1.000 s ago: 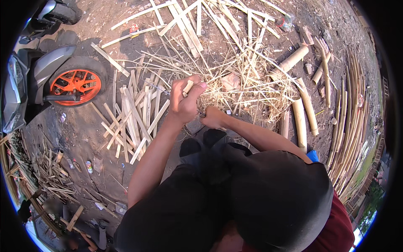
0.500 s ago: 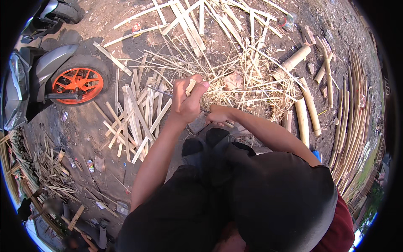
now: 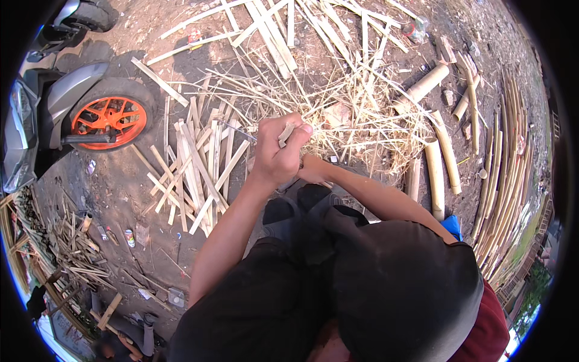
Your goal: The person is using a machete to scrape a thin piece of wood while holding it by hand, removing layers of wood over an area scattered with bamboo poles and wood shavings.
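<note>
Both hands are close together above the dark-shod feet [image 3: 280, 211]: the left hand [image 3: 278, 149] is clenched around a short bamboo piece [image 3: 286, 136], whose end juts up beside the thumb; the right hand [image 3: 312, 169], just beside it at four o'clock, is partly hidden, so I cannot tell what it grasps. A thin, blade-like rod [image 3: 240, 130] pokes out at ten o'clock from the left hand; which hand controls it is unclear. If that rod is sharp, a slip could cut either hand, the likely cause being so little room between them; a downward jerk might reach the feet at six o'clock. Loose shavings [image 3: 359, 145] from twelve to three o'clock could snag it, as could split strips [image 3: 186, 152] at nine. Farther out, a clear bottle [image 3: 415, 29] lies around half past one, a colourful can [image 3: 130, 238] at eight, a clear plastic tub [image 3: 176, 297] at seven; their contents are too small to tell.
</note>
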`<state>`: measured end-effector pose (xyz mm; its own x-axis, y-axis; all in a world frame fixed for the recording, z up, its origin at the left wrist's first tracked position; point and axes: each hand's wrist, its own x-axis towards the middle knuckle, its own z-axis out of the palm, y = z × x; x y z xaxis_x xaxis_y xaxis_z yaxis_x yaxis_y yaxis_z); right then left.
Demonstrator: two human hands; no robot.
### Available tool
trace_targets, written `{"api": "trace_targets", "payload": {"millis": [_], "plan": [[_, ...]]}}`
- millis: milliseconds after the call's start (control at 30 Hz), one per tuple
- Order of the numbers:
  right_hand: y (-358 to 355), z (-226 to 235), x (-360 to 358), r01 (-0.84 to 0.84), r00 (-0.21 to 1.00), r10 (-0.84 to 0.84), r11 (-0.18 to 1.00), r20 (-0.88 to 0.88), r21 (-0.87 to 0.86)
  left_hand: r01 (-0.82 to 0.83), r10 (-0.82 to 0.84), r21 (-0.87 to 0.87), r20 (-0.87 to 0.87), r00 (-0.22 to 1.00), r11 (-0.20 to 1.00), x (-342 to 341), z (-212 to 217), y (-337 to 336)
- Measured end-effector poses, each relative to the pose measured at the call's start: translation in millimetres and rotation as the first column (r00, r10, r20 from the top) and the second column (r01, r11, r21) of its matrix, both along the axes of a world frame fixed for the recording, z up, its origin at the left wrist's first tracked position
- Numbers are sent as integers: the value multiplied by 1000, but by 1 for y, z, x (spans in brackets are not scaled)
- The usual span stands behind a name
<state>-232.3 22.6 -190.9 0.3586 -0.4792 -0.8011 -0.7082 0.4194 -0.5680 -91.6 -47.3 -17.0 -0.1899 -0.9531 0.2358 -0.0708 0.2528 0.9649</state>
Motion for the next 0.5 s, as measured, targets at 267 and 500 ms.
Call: {"api": "trace_targets", "payload": {"millis": [267,500], "plan": [[11,-44,9,-22,996,4,977,-85,-213,14,-14,11,48,999,1000,6,-6,-9],[6,11,18,-39,972,-20,969,-235,-244,-75,77,-25,57,995,997,8,-4,-4]]}}
